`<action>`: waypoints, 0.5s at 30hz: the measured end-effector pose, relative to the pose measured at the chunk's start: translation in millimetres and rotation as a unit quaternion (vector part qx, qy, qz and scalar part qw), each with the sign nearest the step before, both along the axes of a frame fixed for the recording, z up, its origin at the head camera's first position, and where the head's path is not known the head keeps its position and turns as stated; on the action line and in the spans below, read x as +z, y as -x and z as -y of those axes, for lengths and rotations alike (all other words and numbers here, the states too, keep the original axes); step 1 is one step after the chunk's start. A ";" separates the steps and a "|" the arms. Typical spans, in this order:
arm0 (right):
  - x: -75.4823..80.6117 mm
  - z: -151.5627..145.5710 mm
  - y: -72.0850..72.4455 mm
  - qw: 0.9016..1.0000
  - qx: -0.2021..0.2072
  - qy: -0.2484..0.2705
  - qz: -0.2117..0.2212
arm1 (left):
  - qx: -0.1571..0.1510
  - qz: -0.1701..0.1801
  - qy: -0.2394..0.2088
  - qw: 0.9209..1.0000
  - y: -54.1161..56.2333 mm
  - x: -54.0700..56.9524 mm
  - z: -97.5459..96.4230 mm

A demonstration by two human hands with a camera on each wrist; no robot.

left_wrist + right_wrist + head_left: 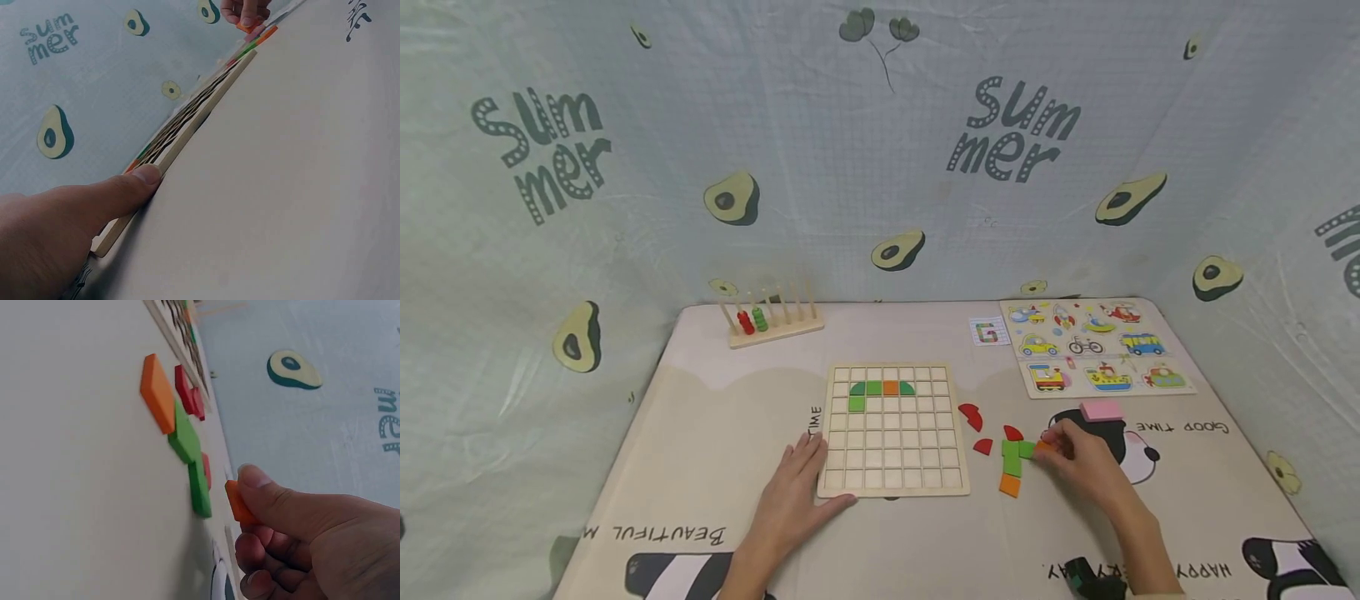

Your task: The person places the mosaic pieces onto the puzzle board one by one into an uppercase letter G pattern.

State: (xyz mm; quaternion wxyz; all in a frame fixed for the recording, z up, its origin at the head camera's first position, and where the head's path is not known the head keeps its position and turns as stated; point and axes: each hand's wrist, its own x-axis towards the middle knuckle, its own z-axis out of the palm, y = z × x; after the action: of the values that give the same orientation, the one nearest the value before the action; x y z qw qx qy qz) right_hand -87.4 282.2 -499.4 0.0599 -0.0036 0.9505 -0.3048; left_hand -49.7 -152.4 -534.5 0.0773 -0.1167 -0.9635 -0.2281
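Note:
My right hand [1078,460] pinches an orange square tile [236,501] between thumb and fingertips, to the right of the loose tiles. Close by lie green tiles [184,437], an orange tile [1010,485] and red quarter-round tiles [982,447]. My left hand [793,492] rests at the lower left corner of a wooden grid board [962,467], fingers extended along its side and thumb [134,187] on the near edge. Set in the board's upper cells are green quarter-rounds [907,388], green squares [873,387] and one orange square [891,387].
Behind the board stands a wooden peg rack [778,332] with red and green beads. A small pattern card [989,332] lies beside a vehicle picture puzzle [1105,350] at the back right. A pink block [1102,410] sits beyond my right hand, and a dark object [1096,581] lies at the front.

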 end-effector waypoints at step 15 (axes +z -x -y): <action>8.9 38.4 25.0 0.995 0.064 0.056 -0.056 | -0.001 0.000 0.001 1.000 -0.2 1.1 0.5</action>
State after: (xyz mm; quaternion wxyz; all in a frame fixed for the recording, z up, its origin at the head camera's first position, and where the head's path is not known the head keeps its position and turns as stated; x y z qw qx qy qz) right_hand -112.3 243.8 -490.5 0.0257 -0.0843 0.9317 -0.3523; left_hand -49.5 -153.0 -533.4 0.0769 -0.1180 -0.9637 -0.2269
